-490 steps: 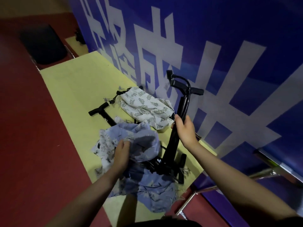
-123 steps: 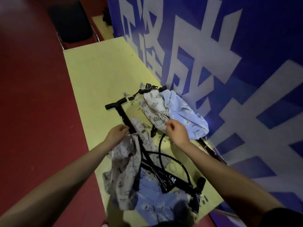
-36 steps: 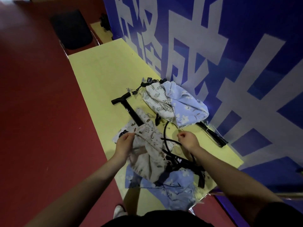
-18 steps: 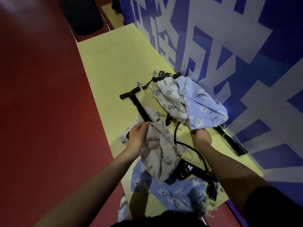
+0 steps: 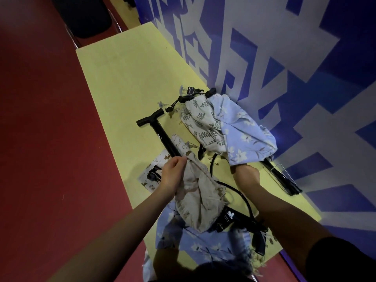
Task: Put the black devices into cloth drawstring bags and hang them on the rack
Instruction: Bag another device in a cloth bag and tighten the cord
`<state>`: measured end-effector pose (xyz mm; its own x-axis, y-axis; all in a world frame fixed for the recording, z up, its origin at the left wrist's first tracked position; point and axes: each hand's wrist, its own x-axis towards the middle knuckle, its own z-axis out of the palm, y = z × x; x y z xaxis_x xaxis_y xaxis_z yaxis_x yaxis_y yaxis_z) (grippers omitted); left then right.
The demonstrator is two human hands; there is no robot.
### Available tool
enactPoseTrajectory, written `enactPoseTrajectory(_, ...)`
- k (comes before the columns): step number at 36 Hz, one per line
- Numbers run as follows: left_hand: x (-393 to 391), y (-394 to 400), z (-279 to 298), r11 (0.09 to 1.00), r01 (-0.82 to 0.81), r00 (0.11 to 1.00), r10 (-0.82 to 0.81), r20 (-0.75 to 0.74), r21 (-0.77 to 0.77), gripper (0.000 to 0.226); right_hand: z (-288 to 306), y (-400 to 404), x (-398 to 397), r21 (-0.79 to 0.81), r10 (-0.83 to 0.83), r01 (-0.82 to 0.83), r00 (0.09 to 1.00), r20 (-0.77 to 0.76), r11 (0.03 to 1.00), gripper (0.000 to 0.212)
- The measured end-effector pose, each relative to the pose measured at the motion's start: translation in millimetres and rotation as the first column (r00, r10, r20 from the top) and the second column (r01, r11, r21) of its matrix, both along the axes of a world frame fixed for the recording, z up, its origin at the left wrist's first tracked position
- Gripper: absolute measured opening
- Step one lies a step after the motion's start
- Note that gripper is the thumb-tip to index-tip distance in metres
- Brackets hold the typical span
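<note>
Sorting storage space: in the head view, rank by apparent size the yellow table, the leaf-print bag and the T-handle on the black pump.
1. yellow table
2. leaf-print bag
3. T-handle

The scene is dim overall, with a cool cast, and the brightest areas are the pale yellow tabletop [image 5: 130,78] and the white shapes on the blue printed backdrop wall [image 5: 274,58] — both evenly lit, without glare. Light seems to come from above and behind the camera: a dark shadow falls across the near end of the table and the light blue floral cloth [image 5: 203,247] lying there. The two forearms look dark and underexposed toward the bottom corners. The red floor [image 5: 40,139] fades to murk at the left edge. Wide-angle distortion bends the table edges and wall lines — strongest at the borders. Detail is soft throughout, and the black chair [image 5: 85,15] at top left is blurred.
</note>
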<state>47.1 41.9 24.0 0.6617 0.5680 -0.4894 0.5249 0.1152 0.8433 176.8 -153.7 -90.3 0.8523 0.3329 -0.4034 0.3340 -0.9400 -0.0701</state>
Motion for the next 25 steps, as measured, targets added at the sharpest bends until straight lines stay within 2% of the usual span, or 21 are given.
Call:
enactPoseTrajectory(4,-2,-1,-3,1.0,0.011,1.0,-0.011,-0.016,-0.003,0.03,1,1,0,-0.062,0.084,-0.087,0.996,-0.038,0.994,0.029)
enactPoseTrajectory(6,-5,-2,-4,1.0,0.019,1.0,-0.019,-0.013,-0.017,0.03,3,-1,-2,-0.054,0.071,-0.076,0.993,-0.091,0.996,0.033)
enactPoseTrajectory(9,-10,-2,-5,0.999,0.027,1.0,-0.027,0.002,-0.02,0.038,5,-10,-1,0.011,0.029,-0.028,0.985,-0.167,1.0,0.035)
enactPoseTrajectory(12,-16,-2,-7,0.999,0.047,0.998,-0.046,0.036,-0.022,0.045,9,-21,-1,0.144,-0.006,0.036,0.978,-0.209,0.989,0.042)
enactPoseTrajectory(14,-20,-3,-4,0.998,0.054,0.997,-0.053,0.051,-0.02,0.046,12,-27,-6,0.192,-0.013,0.065,0.965,-0.261,0.979,0.033)
enactPoseTrajectory(16,-25,-5,0,0.998,0.058,0.996,-0.056,0.071,-0.014,0.045,13,-33,-12,0.2,-0.012,0.071,0.96,-0.28,0.977,0.006)
enactPoseTrajectory(17,-27,-6,0,0.998,0.058,0.996,-0.057,0.069,-0.011,0.043,12,-35,-14,0.222,-0.031,0.099,0.957,-0.29,0.97,0.017)
enactPoseTrajectory(18,-28,-7,1,0.998,0.06,0.996,-0.06,0.065,-0.011,0.04,10,-37,-17,0.263,-0.048,0.132,0.952,-0.304,0.956,0.022)
enactPoseTrajectory(21,-31,-14,4,0.996,0.082,0.995,-0.083,0.058,0.015,0.033,23,-40,-26,0.433,-0.086,0.229,0.942,-0.324,0.872,0.017)
enactPoseTrajectory(25,-34,-23,7,0.993,0.114,0.992,-0.115,0.043,0.022,0.036,62,-31,-39,0.676,-0.087,0.196,0.978,-0.191,0.71,0.014)
